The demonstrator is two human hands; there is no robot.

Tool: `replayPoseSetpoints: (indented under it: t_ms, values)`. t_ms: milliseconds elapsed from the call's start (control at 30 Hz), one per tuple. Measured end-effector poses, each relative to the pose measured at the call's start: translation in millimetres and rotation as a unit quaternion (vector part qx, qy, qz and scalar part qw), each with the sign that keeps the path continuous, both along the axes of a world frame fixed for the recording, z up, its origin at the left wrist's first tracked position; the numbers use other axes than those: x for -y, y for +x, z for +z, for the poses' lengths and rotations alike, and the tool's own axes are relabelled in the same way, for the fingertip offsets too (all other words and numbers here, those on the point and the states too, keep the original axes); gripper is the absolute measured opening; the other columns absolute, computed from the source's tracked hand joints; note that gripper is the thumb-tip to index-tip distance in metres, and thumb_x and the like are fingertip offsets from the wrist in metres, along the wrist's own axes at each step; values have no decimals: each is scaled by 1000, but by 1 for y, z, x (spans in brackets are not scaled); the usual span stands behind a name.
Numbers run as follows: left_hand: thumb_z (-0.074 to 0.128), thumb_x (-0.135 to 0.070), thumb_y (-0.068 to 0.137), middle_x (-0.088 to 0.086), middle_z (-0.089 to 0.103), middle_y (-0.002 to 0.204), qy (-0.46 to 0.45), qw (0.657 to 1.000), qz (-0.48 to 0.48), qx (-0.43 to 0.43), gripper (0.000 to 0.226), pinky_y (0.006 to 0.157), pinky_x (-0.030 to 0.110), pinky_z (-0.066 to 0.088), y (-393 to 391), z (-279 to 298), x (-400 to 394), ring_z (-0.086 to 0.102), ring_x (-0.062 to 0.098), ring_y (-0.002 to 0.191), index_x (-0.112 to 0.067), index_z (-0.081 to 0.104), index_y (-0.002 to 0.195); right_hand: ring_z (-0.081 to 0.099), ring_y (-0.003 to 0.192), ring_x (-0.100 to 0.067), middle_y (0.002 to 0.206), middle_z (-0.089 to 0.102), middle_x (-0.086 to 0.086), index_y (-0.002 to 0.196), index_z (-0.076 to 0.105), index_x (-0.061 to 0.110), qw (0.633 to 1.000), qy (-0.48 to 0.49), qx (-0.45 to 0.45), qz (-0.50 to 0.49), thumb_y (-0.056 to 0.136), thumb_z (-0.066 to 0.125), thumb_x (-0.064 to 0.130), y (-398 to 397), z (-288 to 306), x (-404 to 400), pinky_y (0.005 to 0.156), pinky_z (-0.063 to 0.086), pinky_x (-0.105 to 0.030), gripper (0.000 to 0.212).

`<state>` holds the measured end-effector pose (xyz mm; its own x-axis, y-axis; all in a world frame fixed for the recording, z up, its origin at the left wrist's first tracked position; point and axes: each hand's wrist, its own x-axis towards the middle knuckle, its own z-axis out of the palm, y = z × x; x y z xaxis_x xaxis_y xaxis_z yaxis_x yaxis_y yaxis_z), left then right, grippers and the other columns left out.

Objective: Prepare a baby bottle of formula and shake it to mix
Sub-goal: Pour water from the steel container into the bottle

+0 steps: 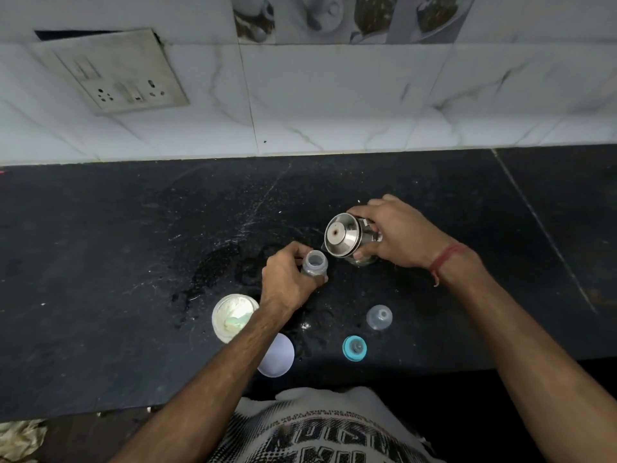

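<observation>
An open clear baby bottle [315,264] stands on the black counter [117,255], and my left hand [289,279] grips its body. Just to its right, my right hand [397,235] holds a steel jug with a lid [344,237], tilted so its spout points toward the bottle's mouth. An open white tub of formula powder [232,315] with a pale scoop inside sits left of my left forearm. Its white lid [278,357] lies nearer the counter's front edge. The teal nipple ring [354,348] and the clear bottle cap [379,317] lie apart at the front right.
The counter has wet patches and white specks around the bottle. A white tiled wall [334,105] with a switch and socket plate [120,75] rises behind. The counter's front edge runs just beyond the lid and the teal ring.
</observation>
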<state>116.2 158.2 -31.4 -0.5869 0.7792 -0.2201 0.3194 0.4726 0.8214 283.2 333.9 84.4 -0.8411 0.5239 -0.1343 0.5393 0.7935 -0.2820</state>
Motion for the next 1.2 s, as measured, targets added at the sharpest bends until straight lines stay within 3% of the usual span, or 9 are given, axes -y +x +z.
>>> replayPoseSetpoints:
  t_ms: [333,667,867,1100,1200]
  values:
    - [107,-28,70,-23,82,98,19,999,-1,33,47,94,23,62,-3,-5,3,74,-11,94,-36,78,106,43,105,-13,108,52,12,147,61,31,998,22,42,34,83,93,43,-20,9,11,85,38,-33,73]
    - [108,-27,68,-23,82,96,13,999,-4,37,48,86,13,56,-5,-7,2,74,-12,93,-35,79,106,43,103,-14,102,51,9,134,68,26,992,43,77,92,92,83,37,-41,33,24,79,39,-32,46]
    - [108,-26,67,-23,82,95,5,999,0,41,49,79,2,50,-5,-7,2,73,-15,91,-34,79,106,43,102,-15,103,54,7,131,69,23,985,74,104,118,96,79,35,-50,41,30,78,48,-35,38]
    - [109,-28,67,-25,81,94,2,999,4,33,49,85,8,53,-4,-9,1,73,-15,91,-35,79,105,42,102,-13,104,59,5,128,68,22,978,112,116,131,95,78,31,-57,40,35,76,50,-33,35]
    - [109,-27,66,-24,81,94,-3,999,4,34,50,81,4,50,-4,-8,0,73,-15,91,-35,79,105,42,102,-13,111,66,1,130,68,22,975,121,127,137,95,78,31,-60,42,36,79,52,-34,38]
